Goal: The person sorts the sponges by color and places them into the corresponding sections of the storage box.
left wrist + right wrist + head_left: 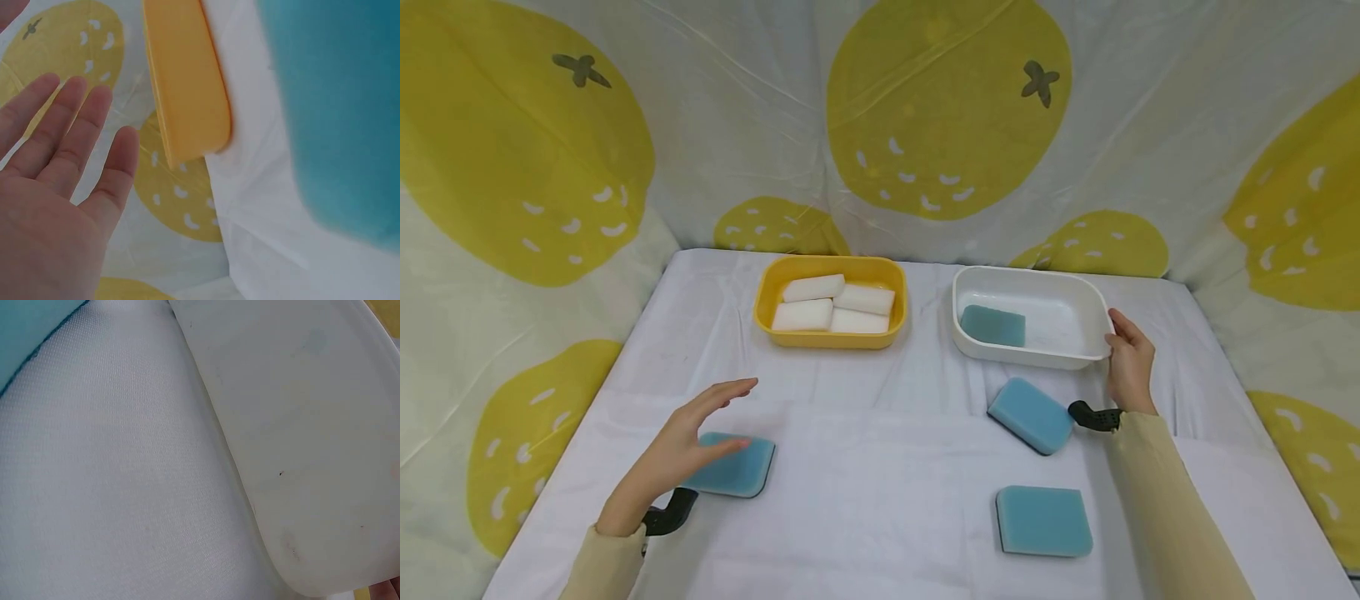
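Note:
My right hand (1131,358) grips the right end of a white basin (1075,361) by its rim, thumb and fingers at the edge. One blue-green sponge (992,326) lies inside that basin at the left. My left hand (681,442) hovers over a blue sponge (736,467) at the left of the table, its fingers straight and spread from the thumb, holding nothing. In the left wrist view the palm and fingers (59,150) show clear of the sponge (350,112). The right wrist view shows mostly the basin's outer wall (300,437), with just a bit of fingers at the corner.
A yellow basin (831,339) holding several white sponges (802,315) stands at the back left. Two more blue sponges lie near my right forearm: one tilted sponge (1032,415) below the white basin, another sponge (1045,521) nearer me. White cloth (865,483) covers the table; a lemon-print curtain (760,125) hangs behind.

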Available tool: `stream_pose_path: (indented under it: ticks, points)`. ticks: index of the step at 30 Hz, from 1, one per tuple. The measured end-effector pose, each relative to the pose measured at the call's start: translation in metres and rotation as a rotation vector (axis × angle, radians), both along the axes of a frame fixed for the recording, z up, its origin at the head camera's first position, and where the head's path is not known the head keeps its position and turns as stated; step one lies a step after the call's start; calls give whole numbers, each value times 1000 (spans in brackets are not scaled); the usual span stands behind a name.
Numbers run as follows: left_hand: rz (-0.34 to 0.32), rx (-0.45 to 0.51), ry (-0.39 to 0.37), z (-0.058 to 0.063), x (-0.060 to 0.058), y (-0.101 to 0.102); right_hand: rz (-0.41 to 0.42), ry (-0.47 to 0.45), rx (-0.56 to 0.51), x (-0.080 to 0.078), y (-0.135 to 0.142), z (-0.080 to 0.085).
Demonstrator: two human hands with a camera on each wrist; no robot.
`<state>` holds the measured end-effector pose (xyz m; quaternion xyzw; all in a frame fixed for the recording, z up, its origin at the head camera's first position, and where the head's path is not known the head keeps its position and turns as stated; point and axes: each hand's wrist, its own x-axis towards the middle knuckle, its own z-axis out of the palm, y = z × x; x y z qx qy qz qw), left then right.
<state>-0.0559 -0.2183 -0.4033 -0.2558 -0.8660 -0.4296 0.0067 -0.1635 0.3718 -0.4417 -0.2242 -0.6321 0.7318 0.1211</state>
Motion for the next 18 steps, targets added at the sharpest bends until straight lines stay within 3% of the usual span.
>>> stream_pose_path:
  ticks: [10, 18]
  points:
    - [103, -121, -140, -24, 23, -26, -7, 13, -9, -1, 1, -1]
    - [83, -109, -114, -39, 31, -35, -2, 18, -17, -1, 1, -1]
